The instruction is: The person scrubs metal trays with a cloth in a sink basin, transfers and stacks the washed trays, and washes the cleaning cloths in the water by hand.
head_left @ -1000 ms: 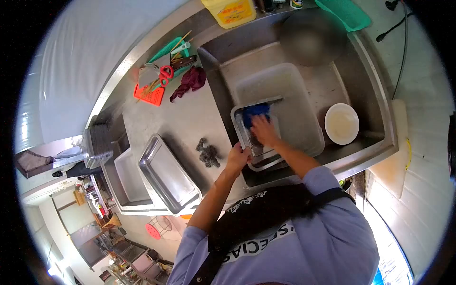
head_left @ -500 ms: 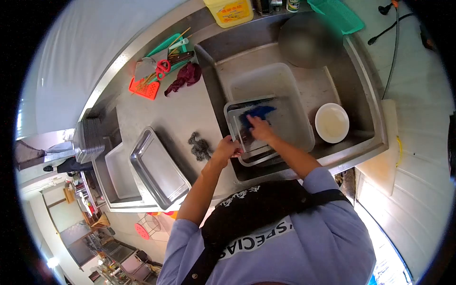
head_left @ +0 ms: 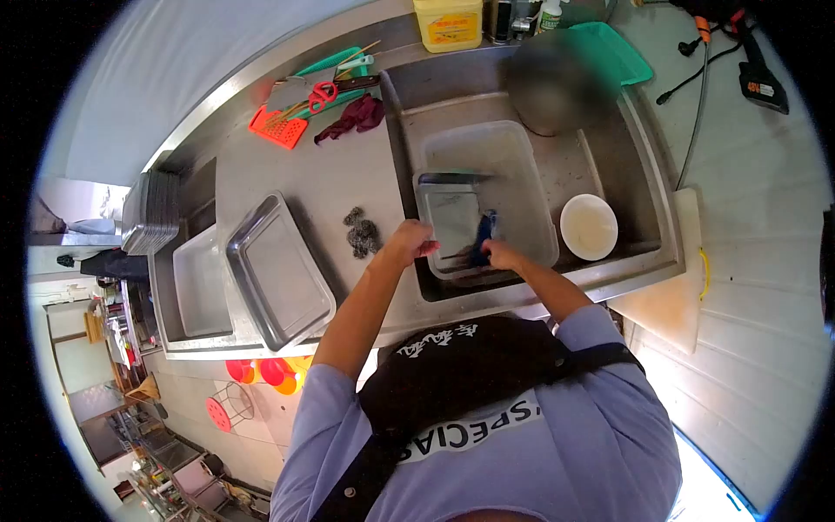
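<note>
Steel tray [head_left: 283, 270]: on the counter, left of the left hand.
Steel wool [head_left: 362, 235]: just left of the left hand.
Left hand [head_left: 412, 242]: fingers curled tight on the tub tray's left rim.
Tub tray [head_left: 454, 217]: between the hands, in the plastic tub [head_left: 541, 187].
Blue cloth [head_left: 484, 233]: at the right fingertips; narrower, nearer the wearer than in the earlier frame.
Right hand [head_left: 504, 255]: pinching cloth, previously outstretched over it.
White bowl [head_left: 589, 227]: right of the right hand.

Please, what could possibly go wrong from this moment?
The shallow tray in the plastic tub might slip if the left grip, at its rim, loosens. The metal tray near the front edge of the counter might fall if the left forearm bumps it.
</note>
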Tool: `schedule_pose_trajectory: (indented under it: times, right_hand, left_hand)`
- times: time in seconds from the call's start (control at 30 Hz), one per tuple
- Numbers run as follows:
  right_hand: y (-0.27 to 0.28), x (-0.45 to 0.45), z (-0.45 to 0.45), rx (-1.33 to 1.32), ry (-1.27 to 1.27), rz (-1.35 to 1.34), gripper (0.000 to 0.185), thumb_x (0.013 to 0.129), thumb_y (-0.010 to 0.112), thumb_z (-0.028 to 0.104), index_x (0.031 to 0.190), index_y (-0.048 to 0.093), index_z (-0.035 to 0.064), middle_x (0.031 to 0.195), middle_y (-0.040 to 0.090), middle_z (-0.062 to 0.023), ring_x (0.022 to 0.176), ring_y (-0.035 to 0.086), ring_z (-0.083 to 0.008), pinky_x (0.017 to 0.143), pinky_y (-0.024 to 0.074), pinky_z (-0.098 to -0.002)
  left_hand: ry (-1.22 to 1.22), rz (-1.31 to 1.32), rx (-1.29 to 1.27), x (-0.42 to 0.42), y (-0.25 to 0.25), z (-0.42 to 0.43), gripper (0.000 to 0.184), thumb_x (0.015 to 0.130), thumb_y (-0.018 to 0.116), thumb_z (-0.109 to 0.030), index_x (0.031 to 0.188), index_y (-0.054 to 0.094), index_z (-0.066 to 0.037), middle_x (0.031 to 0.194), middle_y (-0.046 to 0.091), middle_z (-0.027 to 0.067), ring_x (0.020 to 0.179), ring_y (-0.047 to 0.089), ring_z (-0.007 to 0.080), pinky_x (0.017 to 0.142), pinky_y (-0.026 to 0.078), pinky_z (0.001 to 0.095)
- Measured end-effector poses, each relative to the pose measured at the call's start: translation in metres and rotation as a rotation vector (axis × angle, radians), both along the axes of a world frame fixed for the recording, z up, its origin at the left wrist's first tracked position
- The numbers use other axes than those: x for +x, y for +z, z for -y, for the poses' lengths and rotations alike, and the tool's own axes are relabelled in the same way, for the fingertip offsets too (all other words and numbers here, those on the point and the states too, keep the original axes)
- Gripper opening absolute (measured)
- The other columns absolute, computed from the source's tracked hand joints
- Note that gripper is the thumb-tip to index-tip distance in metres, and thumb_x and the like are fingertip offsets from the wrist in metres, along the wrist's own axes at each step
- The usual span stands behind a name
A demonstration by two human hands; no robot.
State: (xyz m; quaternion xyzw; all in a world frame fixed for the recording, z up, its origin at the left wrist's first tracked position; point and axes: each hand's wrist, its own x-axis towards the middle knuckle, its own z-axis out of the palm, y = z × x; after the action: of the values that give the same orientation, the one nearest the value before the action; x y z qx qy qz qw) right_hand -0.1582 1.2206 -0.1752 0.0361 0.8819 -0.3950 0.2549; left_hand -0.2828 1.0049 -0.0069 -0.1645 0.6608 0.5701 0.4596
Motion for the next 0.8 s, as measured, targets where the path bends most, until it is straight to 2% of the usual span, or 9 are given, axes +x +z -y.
schedule_pose_trajectory:
  times: [0.1,0.2,0.27,0.33,0.43,0.57,0.6,0.7,0.8]
  right_hand:
    - [-0.030,-0.015,-0.015,0.143,-0.091,0.152,0.035,0.071,0.058,0.008,0.105,0.064,0.0075,0.107,0.061,-0.0145,0.101,0.056,-0.0302,0.084,0.0453,-0.0374]
    - [0.051,-0.032,0.000,-0.230,-0.098,0.237,0.035,0.068,0.059,0.007,0.102,0.065,0.0076,0.106,0.062,-0.0117,0.095,0.057,-0.0266,0.081,0.0453,-0.0361]
    - [0.103,-0.040,0.021,-0.409,-0.082,0.086,0.035,0.067,0.062,0.009,0.102,0.063,0.0055,0.101,0.062,-0.0087,0.089,0.057,-0.0207,0.079,0.0452,-0.0337]
    - [0.120,-0.044,0.038,-0.779,-0.192,0.119,0.035,0.070,0.062,0.011,0.104,0.061,0.0024,0.098,0.062,-0.0076,0.087,0.056,-0.0177,0.078,0.0450,-0.0315]
    - [0.110,-0.042,0.046,-0.523,0.074,-0.210,0.041,0.068,0.064,0.017,0.106,0.062,0.0035,0.097,0.066,-0.0127,0.087,0.062,-0.0249,0.076,0.0480,-0.0356]
    - [0.092,-0.030,0.026,-0.398,0.160,-0.080,0.038,0.066,0.065,0.014,0.102,0.063,0.0030,0.093,0.066,-0.0129,0.086,0.063,-0.0240,0.078,0.0485,-0.0354]
    - [0.091,-0.029,0.018,-0.323,0.205,-0.036,0.035,0.068,0.060,0.009,0.103,0.060,0.0029,0.094,0.065,-0.0135,0.088,0.061,-0.0257,0.077,0.0473,-0.0349]
    - [0.037,-0.023,-0.012,0.006,0.215,-0.096,0.031,0.069,0.057,0.006,0.100,0.060,0.0034,0.096,0.064,-0.0163,0.090,0.061,-0.0310,0.077,0.0471,-0.0368]
    - [-0.005,-0.015,-0.052,0.175,0.248,0.087,0.030,0.070,0.055,0.004,0.100,0.059,0.0041,0.099,0.062,-0.0196,0.092,0.059,-0.0345,0.076,0.0467,-0.0392]
  left_hand:
    - [0.017,0.008,0.063,0.001,0.009,-0.001,0.018,0.086,0.055,-0.012,0.101,0.052,-0.004,0.085,0.057,0.0061,0.065,0.061,0.0193,0.057,0.052,0.0299]
    - [-0.006,-0.044,0.063,-0.002,0.001,0.001,0.018,0.086,0.056,-0.014,0.103,0.053,-0.007,0.087,0.057,0.0038,0.070,0.060,0.0169,0.062,0.051,0.0316]
    - [-0.013,-0.124,0.010,-0.001,-0.002,-0.003,0.018,0.086,0.056,-0.015,0.103,0.054,-0.009,0.087,0.057,0.0019,0.075,0.058,0.0151,0.066,0.050,0.0325]
    - [-0.046,-0.170,-0.031,0.003,0.014,-0.007,0.019,0.086,0.056,-0.017,0.104,0.054,-0.011,0.087,0.058,-0.0004,0.078,0.056,0.0134,0.069,0.048,0.0322]
    - [-0.009,-0.165,-0.025,0.007,0.035,-0.013,0.025,0.087,0.056,-0.020,0.110,0.055,-0.011,0.091,0.059,-0.0004,0.084,0.056,0.0144,0.075,0.046,0.0347]
    - [0.019,-0.092,0.033,0.013,0.030,-0.016,0.027,0.088,0.056,-0.020,0.113,0.055,-0.012,0.094,0.060,0.0002,0.087,0.056,0.0163,0.080,0.044,0.0386]
    - [0.042,-0.105,0.029,0.017,0.027,-0.016,0.027,0.088,0.057,-0.020,0.113,0.055,-0.012,0.095,0.060,0.0000,0.087,0.056,0.0162,0.080,0.045,0.0384]
    - [0.114,-0.146,0.024,0.024,0.022,-0.019,0.027,0.088,0.058,-0.021,0.113,0.055,-0.011,0.095,0.059,-0.0003,0.089,0.055,0.0158,0.079,0.045,0.0378]
    - [0.158,-0.166,0.074,0.020,0.021,-0.023,0.029,0.089,0.058,-0.020,0.116,0.054,-0.011,0.096,0.059,-0.0004,0.090,0.055,0.0148,0.077,0.046,0.0369]
